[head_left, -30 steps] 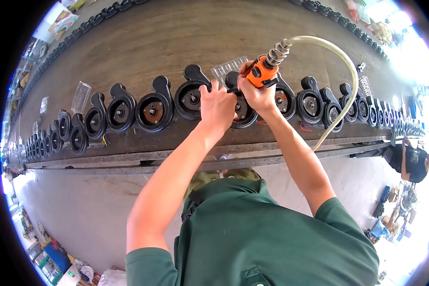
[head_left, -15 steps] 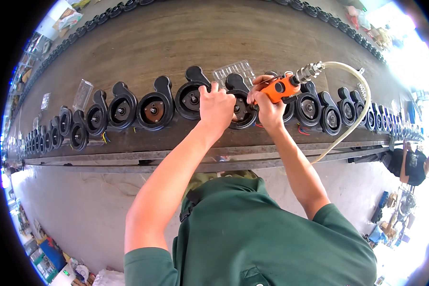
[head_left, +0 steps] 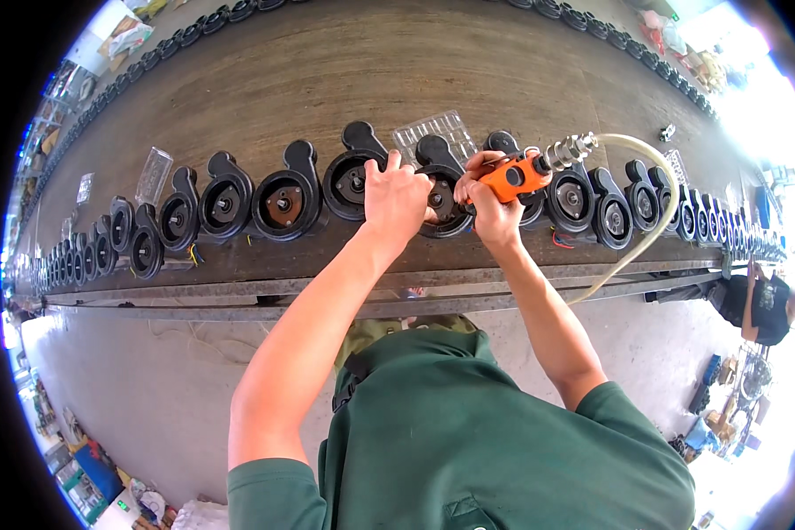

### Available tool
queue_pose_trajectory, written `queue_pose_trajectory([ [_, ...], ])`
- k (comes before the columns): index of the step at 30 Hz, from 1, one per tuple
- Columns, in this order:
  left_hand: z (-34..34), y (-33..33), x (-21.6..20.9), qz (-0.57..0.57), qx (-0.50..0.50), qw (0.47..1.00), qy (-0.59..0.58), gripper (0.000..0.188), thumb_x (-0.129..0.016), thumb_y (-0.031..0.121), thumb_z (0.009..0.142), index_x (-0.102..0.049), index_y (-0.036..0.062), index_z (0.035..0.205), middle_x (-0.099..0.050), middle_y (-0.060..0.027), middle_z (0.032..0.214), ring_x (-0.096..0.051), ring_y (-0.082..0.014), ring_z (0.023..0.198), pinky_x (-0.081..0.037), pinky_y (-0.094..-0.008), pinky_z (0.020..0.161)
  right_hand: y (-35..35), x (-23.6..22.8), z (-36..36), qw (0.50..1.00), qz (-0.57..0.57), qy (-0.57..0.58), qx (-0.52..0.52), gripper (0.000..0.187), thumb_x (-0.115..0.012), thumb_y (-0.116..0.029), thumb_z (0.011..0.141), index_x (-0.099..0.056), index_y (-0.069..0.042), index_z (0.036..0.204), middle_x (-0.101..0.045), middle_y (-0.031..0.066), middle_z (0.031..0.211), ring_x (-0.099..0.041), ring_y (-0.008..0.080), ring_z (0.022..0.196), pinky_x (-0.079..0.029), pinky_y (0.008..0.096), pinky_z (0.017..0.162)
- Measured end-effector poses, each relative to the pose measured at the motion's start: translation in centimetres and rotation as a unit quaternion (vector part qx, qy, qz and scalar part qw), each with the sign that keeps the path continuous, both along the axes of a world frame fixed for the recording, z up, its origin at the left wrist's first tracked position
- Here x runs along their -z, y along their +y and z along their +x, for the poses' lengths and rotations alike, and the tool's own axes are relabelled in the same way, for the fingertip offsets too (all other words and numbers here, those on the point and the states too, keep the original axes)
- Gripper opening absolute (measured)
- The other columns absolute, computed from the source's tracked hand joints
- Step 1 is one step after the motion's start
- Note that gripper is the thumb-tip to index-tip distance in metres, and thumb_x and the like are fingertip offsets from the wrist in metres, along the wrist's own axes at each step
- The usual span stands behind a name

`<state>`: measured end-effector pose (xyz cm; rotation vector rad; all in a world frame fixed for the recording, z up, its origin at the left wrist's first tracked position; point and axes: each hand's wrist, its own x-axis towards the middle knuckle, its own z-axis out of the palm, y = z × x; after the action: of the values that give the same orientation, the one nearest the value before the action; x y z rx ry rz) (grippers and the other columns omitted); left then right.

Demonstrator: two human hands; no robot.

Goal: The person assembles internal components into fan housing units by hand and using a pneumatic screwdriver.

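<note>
My right hand [head_left: 493, 210] is wrapped round an orange air screwdriver [head_left: 514, 179], whose metal fitting leads to a clear hose [head_left: 658, 155]. The tool is held over the right side of a black blower housing [head_left: 433, 155] that has a round metal plate and a small shaft inside. Its tip is hidden by my fingers. My left hand [head_left: 396, 201] is closed on the left rim of that same housing, with the thumb near the plate and some fingertips out of sight. Just left of it stands another black housing [head_left: 355, 132], partly covered by my left fingers.
A long row of similar housings [head_left: 225, 205] runs along the near edge of the brown table [head_left: 327, 79]. Behind the middle one lies a clear plastic tray [head_left: 437, 132]. Coloured wires [head_left: 196, 256] hang at the front. Another person [head_left: 760, 305] is at the far right.
My right hand and the air screwdriver have shifted slightly left and down toward the housing. The hose has swung left with it. My left hand has barely moved.
</note>
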<state>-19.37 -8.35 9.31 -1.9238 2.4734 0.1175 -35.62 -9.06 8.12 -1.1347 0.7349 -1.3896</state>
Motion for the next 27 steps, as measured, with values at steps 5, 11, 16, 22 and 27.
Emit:
queue_pose_trajectory([
  [5,0.0,-0.2,-0.3,0.024,0.000,1.000,-0.007,0.051,-0.087,0.053,0.069,-0.081,0.0259,0.111,-0.076,-0.0030,0.109,-0.059,-0.0279,0.130,-0.046,-0.0515,0.098,0.3,0.1,0.2,0.999,-0.003,0.016,-0.032,0.020,-0.060,0.008,0.084,-0.057,0.000,0.102,-0.061,0.0041,0.082,-0.059,0.0112,0.070,-0.051,0.0274,0.065],
  [11,0.3,0.2,0.7,-0.033,0.003,0.999,0.020,0.039,-0.088,0.051,0.068,-0.081,0.0211,0.093,-0.076,0.0000,0.092,-0.061,-0.0226,0.119,-0.045,-0.0460,0.092,0.0,1.0,0.5,0.998,-0.019,0.057,0.004,0.022,-0.068,0.005,0.080,-0.060,0.000,0.099,-0.065,0.0033,0.085,-0.061,0.0094,0.072,-0.051,0.0241,0.066],
  [16,0.1,0.2,0.9,-0.047,-0.001,0.999,0.011,0.039,-0.089,0.051,0.068,-0.081,0.0210,0.092,-0.077,-0.0009,0.092,-0.060,-0.0234,0.121,-0.044,-0.0464,0.092,0.1,-0.2,-0.1,0.999,-0.017,0.041,0.003,0.022,-0.062,0.006,0.084,-0.059,0.002,0.105,-0.063,0.0039,0.079,-0.061,0.0102,0.068,-0.051,0.0257,0.063],
  [22,0.1,0.4,1.0,-0.035,-0.007,0.999,0.012,0.039,-0.089,0.050,0.069,-0.080,0.0196,0.092,-0.077,-0.0026,0.095,-0.059,-0.0243,0.125,-0.045,-0.0468,0.092,0.3,-0.9,-0.2,0.999,-0.020,0.038,0.003,0.024,-0.054,0.002,0.088,-0.055,0.004,0.112,-0.058,0.0076,0.078,-0.057,0.0161,0.069,-0.052,0.0344,0.068],
  [27,0.0,0.3,0.6,0.023,-0.022,0.999,0.038,0.052,-0.090,0.046,0.070,-0.080,0.0256,0.116,-0.076,-0.0044,0.110,-0.053,-0.0292,0.137,-0.044,-0.0509,0.100,0.3,-0.8,-0.4,0.999,-0.018,0.018,0.031,0.024,-0.053,0.003,0.088,-0.055,0.004,0.112,-0.058,0.0082,0.078,-0.057,0.0166,0.069,-0.053,0.0352,0.069],
])
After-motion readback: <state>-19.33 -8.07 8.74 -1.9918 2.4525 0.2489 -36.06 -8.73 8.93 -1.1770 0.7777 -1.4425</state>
